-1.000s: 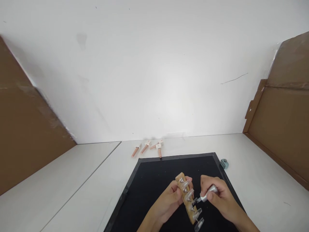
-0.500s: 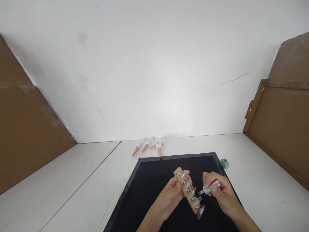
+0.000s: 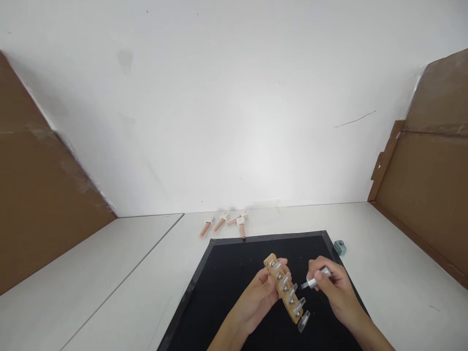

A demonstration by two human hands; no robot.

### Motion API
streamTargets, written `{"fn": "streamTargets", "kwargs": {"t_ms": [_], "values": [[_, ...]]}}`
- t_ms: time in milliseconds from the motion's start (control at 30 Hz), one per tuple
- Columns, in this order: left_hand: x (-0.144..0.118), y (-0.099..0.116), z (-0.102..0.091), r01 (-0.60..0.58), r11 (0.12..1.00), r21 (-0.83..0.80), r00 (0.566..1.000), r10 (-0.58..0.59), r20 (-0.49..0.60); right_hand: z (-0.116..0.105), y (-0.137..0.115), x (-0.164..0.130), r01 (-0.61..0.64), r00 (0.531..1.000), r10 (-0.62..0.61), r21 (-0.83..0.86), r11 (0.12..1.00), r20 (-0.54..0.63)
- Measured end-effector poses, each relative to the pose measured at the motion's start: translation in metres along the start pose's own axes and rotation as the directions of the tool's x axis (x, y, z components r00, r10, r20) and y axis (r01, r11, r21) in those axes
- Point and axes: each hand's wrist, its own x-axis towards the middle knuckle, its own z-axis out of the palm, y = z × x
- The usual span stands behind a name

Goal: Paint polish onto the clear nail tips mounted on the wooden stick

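Note:
My left hand is closed around a wooden nail-tip stand, which slants down to the right. Several clear false nail tips stick out from metal posts along it. Between the fingers and thumb of my right hand is a nail polish brush with a silver cap. Its dark bristle end points left, close beside the middle nail tips; whether it touches one I cannot tell. A teal polish bottle stands without its cap past the right hand.
Under the hands lies a black mat with taped edges on the white table. Several peach-coloured sticks with white heads lie behind the mat. Brown cardboard panels flank the table, and a white wall rises at the back.
My right hand has rolled the brush slightly and its fingers have shifted on the cap. The left hand and the stand have barely moved.

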Motion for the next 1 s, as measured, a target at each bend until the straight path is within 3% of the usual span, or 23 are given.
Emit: {"fn": "streamTargets", "kwargs": {"t_ms": [200,1000], "values": [[0.000,0.000,-0.002,0.002,1.000,-0.012,1.000,-0.002,-0.014,0.000,0.006,-0.002,-0.061,0.995,0.064,0.034,0.998,-0.077],[-0.002,0.000,-0.001,0.032,0.998,-0.047,0.999,-0.033,-0.034,0.005,-0.005,-0.001,-0.101,0.991,0.109,0.110,0.989,-0.071]]}}
